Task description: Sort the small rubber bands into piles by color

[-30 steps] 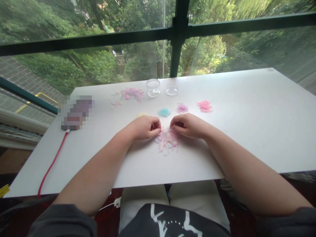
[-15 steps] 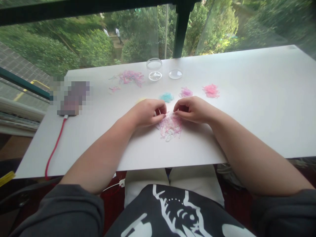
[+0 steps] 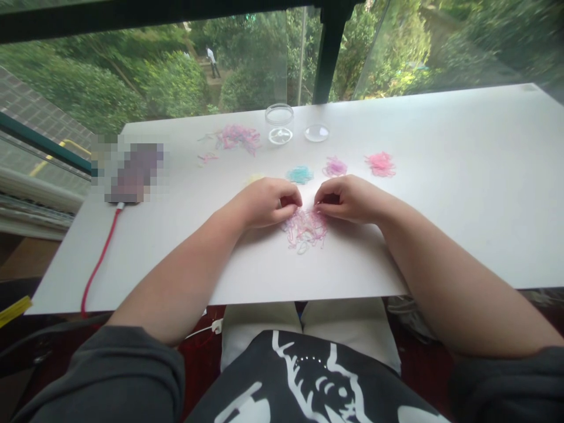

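My left hand (image 3: 264, 202) and my right hand (image 3: 348, 198) rest side by side on the white table (image 3: 440, 176), both with fingers curled in a pinch. Between and just below them lies a mixed pile of small pastel elastic bands (image 3: 305, 229), which both sets of fingertips touch. What the pinched fingers hold is too small to make out. Beyond the hands lie sorted little heaps: a blue heap (image 3: 300, 174), a purple heap (image 3: 334, 167), a pink heap (image 3: 380, 164) and a faint yellow heap (image 3: 253, 178).
A clear round jar (image 3: 279, 123) and its lid (image 3: 316, 133) stand at the far edge, beside another loose mixed pile of bands (image 3: 235, 137). A blurred-out phone (image 3: 132, 173) with a red cable (image 3: 99, 261) lies at the left. Window glass rises behind the table.
The camera has tilted down and a little closer. Both hands stay at the mixed pile, their fingertips shifting slightly toward each other.
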`<move>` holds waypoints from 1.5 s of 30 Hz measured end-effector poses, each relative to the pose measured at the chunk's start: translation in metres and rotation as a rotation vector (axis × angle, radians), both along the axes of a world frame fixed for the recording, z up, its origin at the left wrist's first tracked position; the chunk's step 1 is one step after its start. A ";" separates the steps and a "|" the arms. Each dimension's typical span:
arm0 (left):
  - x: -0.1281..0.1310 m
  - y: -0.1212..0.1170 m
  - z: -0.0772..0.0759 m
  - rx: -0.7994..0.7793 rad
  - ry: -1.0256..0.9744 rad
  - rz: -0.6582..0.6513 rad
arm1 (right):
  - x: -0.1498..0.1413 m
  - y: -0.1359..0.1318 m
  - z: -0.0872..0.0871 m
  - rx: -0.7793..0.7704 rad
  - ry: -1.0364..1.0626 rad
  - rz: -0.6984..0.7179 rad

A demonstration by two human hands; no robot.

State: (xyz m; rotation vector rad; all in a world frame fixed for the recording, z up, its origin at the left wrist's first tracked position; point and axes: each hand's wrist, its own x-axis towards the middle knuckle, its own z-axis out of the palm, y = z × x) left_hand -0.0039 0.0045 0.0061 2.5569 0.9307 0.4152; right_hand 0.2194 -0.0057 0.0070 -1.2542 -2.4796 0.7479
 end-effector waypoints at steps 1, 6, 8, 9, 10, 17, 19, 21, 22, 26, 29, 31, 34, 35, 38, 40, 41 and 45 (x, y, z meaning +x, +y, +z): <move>0.000 0.000 0.000 -0.001 0.002 -0.001 | 0.000 0.000 0.000 -0.001 0.003 -0.001; -0.001 -0.003 0.000 -0.047 -0.003 0.015 | 0.001 -0.001 0.002 -0.040 0.037 0.014; -0.002 -0.004 -0.001 -0.073 -0.022 0.021 | 0.001 -0.002 0.002 -0.059 0.050 0.023; -0.002 -0.004 -0.002 -0.086 -0.036 0.023 | 0.001 -0.002 0.002 -0.066 0.057 0.026; -0.002 -0.004 -0.002 -0.096 -0.053 0.025 | 0.001 -0.002 0.002 -0.073 0.065 0.026; -0.002 -0.003 -0.005 -0.064 -0.146 0.034 | -0.001 -0.003 -0.003 -0.093 0.157 0.027; -0.002 -0.003 -0.006 -0.063 -0.176 0.023 | -0.002 -0.003 -0.004 -0.094 0.188 0.034; -0.002 -0.003 -0.006 -0.058 -0.196 0.017 | -0.004 -0.003 -0.005 -0.079 0.210 0.040; -0.002 -0.002 -0.006 -0.051 -0.199 0.015 | -0.004 -0.003 -0.006 -0.067 0.215 0.042; -0.002 -0.002 -0.007 -0.018 -0.195 0.016 | -0.006 -0.003 -0.005 -0.038 0.212 0.059; -0.003 -0.002 -0.008 -0.007 -0.195 0.012 | -0.006 -0.003 -0.006 -0.039 0.216 0.061; -0.003 -0.002 -0.008 -0.004 -0.195 0.008 | -0.006 -0.003 -0.006 -0.043 0.219 0.059; -0.003 -0.002 -0.007 -0.002 -0.191 0.009 | -0.006 -0.003 -0.006 -0.044 0.226 0.062; -0.003 -0.002 -0.007 -0.001 -0.189 0.011 | -0.006 -0.003 -0.005 -0.044 0.229 0.061; -0.003 -0.002 -0.007 0.003 -0.182 0.022 | -0.006 -0.003 -0.005 -0.039 0.233 0.061; -0.003 -0.002 -0.007 0.007 -0.179 0.034 | -0.006 -0.002 -0.005 -0.035 0.230 0.065; -0.003 -0.002 -0.007 0.007 -0.179 0.039 | -0.005 -0.002 -0.005 -0.033 0.227 0.066; -0.003 -0.003 -0.007 -0.001 -0.198 0.057 | -0.004 -0.002 -0.006 -0.038 0.209 0.063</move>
